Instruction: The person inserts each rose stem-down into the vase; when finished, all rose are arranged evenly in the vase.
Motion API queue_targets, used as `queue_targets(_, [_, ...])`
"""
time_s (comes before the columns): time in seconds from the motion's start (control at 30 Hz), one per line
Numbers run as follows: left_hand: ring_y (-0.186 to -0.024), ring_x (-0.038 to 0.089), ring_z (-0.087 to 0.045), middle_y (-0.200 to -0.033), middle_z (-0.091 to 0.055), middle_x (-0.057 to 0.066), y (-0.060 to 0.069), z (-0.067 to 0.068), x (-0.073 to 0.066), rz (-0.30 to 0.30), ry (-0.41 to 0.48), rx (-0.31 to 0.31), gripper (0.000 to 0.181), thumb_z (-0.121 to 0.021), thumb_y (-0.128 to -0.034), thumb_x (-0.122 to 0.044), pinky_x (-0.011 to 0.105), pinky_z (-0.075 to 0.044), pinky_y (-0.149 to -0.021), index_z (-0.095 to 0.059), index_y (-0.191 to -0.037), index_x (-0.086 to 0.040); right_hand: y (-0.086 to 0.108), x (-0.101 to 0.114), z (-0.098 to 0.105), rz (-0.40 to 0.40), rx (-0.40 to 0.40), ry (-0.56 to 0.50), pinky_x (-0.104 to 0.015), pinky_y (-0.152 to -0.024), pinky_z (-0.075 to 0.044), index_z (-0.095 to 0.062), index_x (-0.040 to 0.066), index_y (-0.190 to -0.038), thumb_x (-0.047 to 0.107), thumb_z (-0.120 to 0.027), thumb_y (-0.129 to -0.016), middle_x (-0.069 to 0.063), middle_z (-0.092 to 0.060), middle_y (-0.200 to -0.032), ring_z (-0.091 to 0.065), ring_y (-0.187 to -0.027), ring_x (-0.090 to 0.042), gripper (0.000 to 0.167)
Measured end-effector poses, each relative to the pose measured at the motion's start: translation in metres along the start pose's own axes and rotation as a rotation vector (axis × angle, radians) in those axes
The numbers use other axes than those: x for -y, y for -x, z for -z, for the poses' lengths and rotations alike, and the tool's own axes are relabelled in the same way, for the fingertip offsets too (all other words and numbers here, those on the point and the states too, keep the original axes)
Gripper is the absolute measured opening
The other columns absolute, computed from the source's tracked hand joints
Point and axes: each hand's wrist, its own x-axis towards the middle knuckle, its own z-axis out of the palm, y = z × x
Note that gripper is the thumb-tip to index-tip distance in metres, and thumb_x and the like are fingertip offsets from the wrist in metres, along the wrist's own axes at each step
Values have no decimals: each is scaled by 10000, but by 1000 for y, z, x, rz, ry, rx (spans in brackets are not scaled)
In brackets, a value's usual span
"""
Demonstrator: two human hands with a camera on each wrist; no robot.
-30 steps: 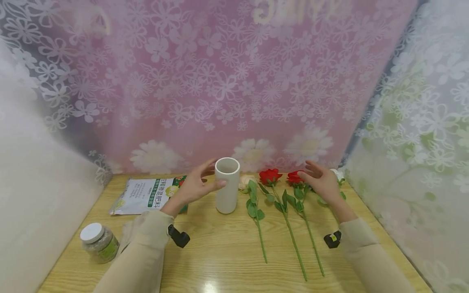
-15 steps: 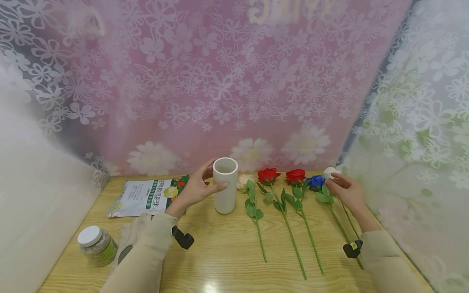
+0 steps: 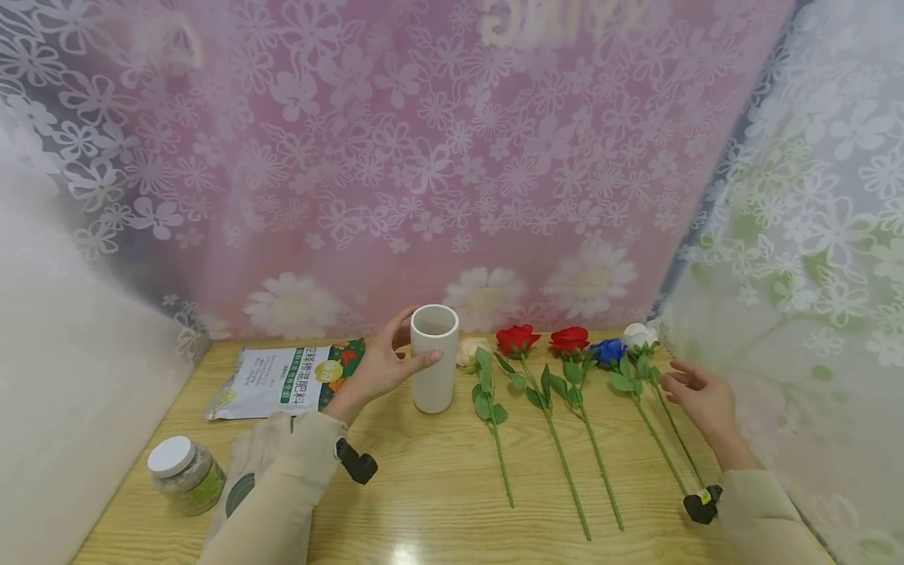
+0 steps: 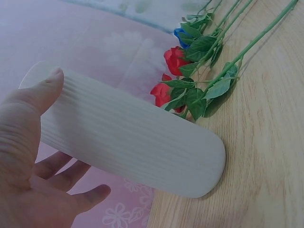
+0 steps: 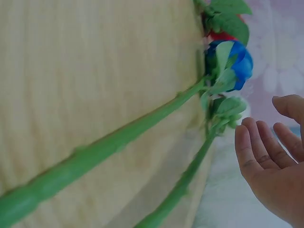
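Note:
A tall white vase (image 3: 434, 369) stands upright on the table. My left hand (image 3: 381, 365) holds its upper part, thumb across the front and fingers passing behind; in the left wrist view the ribbed side of the vase (image 4: 137, 137) shows. To the right lie several artificial roses: a cream rose (image 3: 472, 351), two red roses, the left red rose (image 3: 518, 339) and the right red rose (image 3: 569, 340), a blue rose (image 3: 609, 351) and a white rose (image 3: 639, 335). My right hand (image 3: 706, 404) hovers right of the white rose's stem, fingers loosely bent, holding nothing.
At the back left lies a printed bag (image 3: 271, 382). A white-lidded jar (image 3: 187, 475) stands at front left, beside a greyish cloth item (image 3: 247, 471) partly under my left sleeve. Patterned curtains (image 3: 424, 196) close off the back and sides of the wooden table (image 3: 417, 502).
My right hand has moved right, from over the right red rose past the blue and white roses, uncovering them. The left hand stays at the vase.

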Motion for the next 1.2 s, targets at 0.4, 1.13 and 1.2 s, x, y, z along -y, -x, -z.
queue_targets(0.4, [-1364,444,-571,-1497,-569,187,0,-2,0,-25,31,7,810,-798,-962,-152,613,-575,-999,-359,-1640,-200,9,-25,6,-89,10,76,-226,-696,-622,-454,-102,-1533,336,-705,-1031,305,-628,-944,-714,-771,40,712])
queue_targets(1.13, [-1368,406,-579,-1484,-578,151,0,-1,7,17,24,-9,825,-824,-949,-244,581,-581,-1007,-364,-1630,-318,8,-40,5,-126,70,271,-173,-681,-549,-581,-93,-1430,296,-702,-1027,-247,-755,-1208,-607,-798,108,572])
queue_targets(1.2, [-1364,394,-584,-1479,-582,140,0,-1,7,23,24,-13,819,-825,-948,-249,579,-582,-1005,-371,-1623,-339,8,-38,4,-116,65,326,-185,-698,-534,-619,-73,-1403,314,-703,-1027,-256,-750,-1214,-681,-870,-37,546])
